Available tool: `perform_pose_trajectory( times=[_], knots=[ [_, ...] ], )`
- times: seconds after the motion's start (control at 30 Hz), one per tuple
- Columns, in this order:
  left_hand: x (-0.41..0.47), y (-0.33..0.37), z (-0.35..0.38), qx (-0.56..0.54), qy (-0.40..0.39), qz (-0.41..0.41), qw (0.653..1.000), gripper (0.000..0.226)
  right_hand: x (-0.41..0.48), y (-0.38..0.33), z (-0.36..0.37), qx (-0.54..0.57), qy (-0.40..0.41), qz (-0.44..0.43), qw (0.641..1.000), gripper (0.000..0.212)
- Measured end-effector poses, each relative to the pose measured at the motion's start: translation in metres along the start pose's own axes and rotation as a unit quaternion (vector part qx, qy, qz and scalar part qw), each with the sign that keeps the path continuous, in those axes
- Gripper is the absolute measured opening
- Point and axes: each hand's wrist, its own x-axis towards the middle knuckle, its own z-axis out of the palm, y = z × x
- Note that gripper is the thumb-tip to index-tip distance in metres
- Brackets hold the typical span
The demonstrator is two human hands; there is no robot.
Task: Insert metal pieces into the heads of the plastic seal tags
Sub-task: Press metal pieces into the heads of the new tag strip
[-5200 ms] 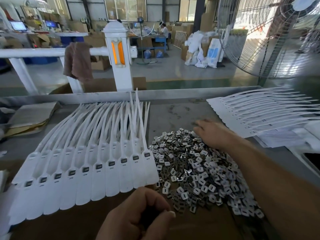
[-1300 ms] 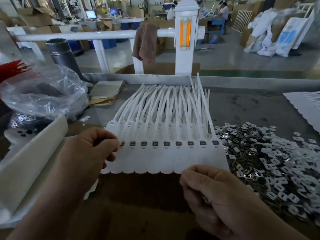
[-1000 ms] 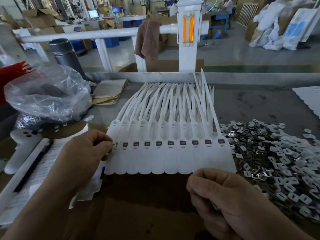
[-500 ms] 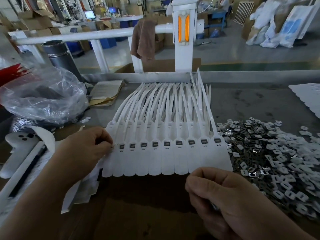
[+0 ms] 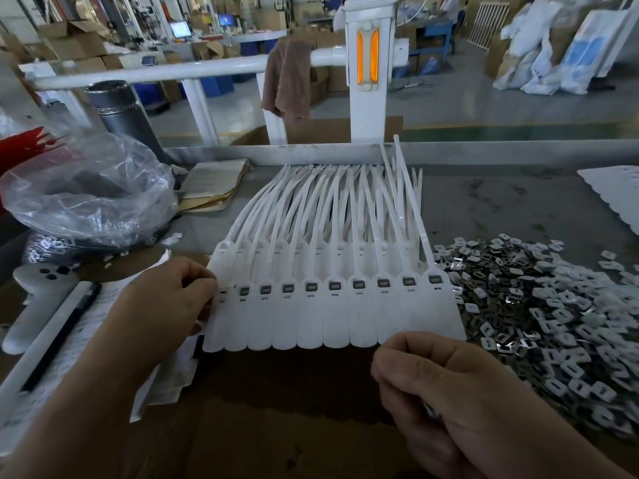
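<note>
On the leftmost of the seal tags (image 5: 332, 305), the left hand (image 5: 166, 305) pinched the head; metal pieces (image 5: 553, 323) lay piled to their right, the right hand (image 5: 449, 402) below curled round a few.

clear plastic bag (image 5: 86, 198) at left, brown towel (image 5: 288, 83) over white rail (image 5: 173, 71)

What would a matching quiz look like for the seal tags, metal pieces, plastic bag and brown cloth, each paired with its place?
Things: 1 seal tags; 2 metal pieces; 3 plastic bag; 4 brown cloth.
Places: A draped over the white rail; B heaped at the right of the table; C in a row mid-table; D at the table's left.
Pairs: 1-C, 2-B, 3-D, 4-A.
</note>
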Motion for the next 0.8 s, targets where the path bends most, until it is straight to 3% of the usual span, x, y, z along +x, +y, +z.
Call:
perform_pose_trajectory(
  times=[0.27, 0.8],
  knots=[
    [0.007, -0.002, 0.004, 0.007, 0.010, -0.036, 0.999, 0.005, 0.001, -0.001, -0.001, 0.052, -0.017, 0.010, 0.998, 0.022],
    [0.004, 0.000, 0.011, -0.011, 0.016, -0.045, 0.999, 0.012, 0.000, 0.000, -0.002, 0.059, -0.016, 0.020, 0.998, 0.024]
  ],
)
